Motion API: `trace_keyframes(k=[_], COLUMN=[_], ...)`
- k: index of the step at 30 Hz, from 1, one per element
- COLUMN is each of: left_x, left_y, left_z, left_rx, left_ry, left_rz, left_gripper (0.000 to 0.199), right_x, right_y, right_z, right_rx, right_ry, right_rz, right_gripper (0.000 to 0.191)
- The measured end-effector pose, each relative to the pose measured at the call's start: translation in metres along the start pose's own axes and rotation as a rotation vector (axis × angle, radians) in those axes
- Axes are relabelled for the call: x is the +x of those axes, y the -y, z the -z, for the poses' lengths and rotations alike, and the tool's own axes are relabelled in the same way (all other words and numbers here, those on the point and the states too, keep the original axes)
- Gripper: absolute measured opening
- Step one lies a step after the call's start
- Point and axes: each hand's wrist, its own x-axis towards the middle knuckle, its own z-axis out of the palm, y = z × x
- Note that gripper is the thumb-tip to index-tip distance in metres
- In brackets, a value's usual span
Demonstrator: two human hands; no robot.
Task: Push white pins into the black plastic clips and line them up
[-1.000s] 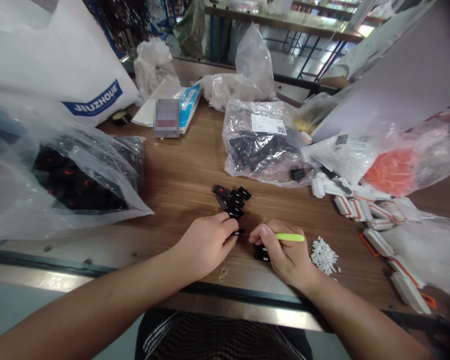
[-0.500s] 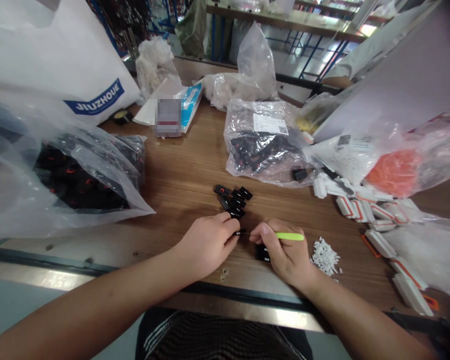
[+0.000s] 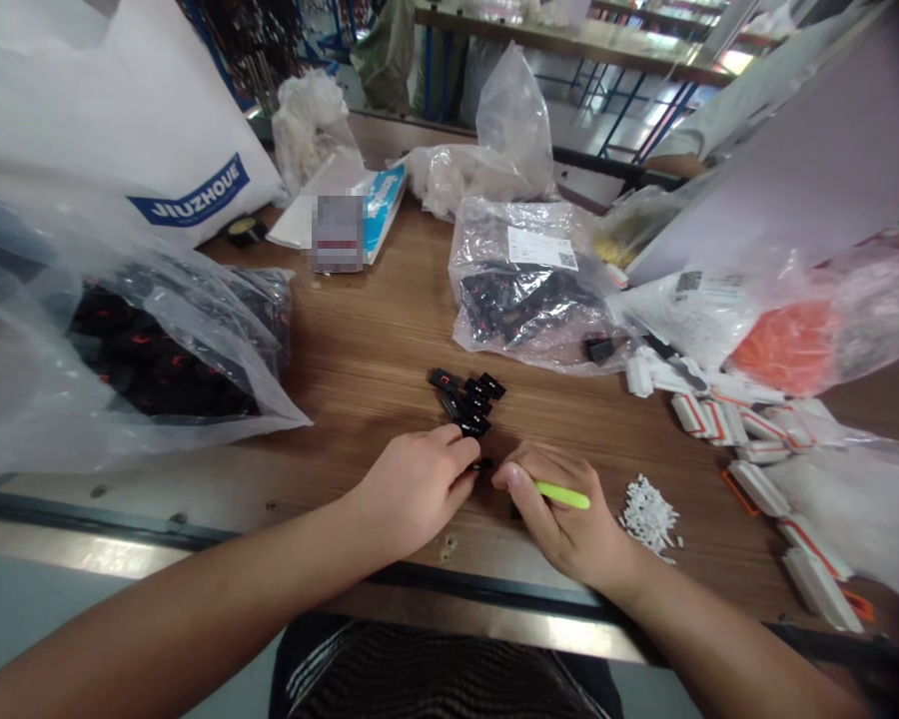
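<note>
My left hand (image 3: pixel 420 489) pinches a small black part (image 3: pixel 483 464) at the table's near middle; only the part's right end shows past the fingers. My right hand (image 3: pixel 558 514) is closed round a tool with a yellow-green handle (image 3: pixel 563 495), its fingertips just right of that part. The tool's tip is too small to make out. Beyond my left fingers lies a small pile of black parts (image 3: pixel 473 401). Another dark piece lies mostly hidden beneath my right hand. To the right of my right hand is a heap of small white pieces (image 3: pixel 648 513).
A clear bag of black parts (image 3: pixel 528 290) lies ahead, and a larger open one (image 3: pixel 165 350) at left. White-and-orange parts (image 3: pixel 749 424) and a bag of orange pieces (image 3: pixel 790 345) are at right. Behind are a booklet (image 3: pixel 384 215) and a white sack (image 3: pixel 105 110).
My right hand has shifted slightly left, and the yellow-green handle has tilted, its outer end now lower. It covers more of the dark piece beneath it. My left hand has hardly moved.
</note>
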Motion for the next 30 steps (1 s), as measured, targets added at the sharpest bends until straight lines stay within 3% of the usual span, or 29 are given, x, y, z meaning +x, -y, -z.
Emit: trace_keyframes(k=[6,20,26,30], left_x=[0.0012,0.0007,0.0006,0.0014], left_y=[0.0009,-0.0007,0.0005,0.0000], left_z=[-0.0006,0.0013,0.0007,0.0011], left_rx=[-0.003,-0.021,-0.024,-0.030], left_ry=[-0.003,-0.007,-0.011,0.003], left_rz=[-0.003,0.001,-0.001,0.015], left_gripper=[0.007,0.008,0.006,0.006], right_x=[-0.0045,-0.0023,-0.0049,-0.0051], right_y=[-0.0092,-0.0046,-0.0068,-0.0081], right_z=[0.0001,-0.0010,-0.0019,-0.0027], right_rx=[0.016,0.010,0.029,0.020], right_ry=[-0.134,-0.039,-0.142,-0.122], right_rz=[-0.075,-0.105,-0.108,-0.111], right_gripper=[0.025,0.028,0.028,0.028])
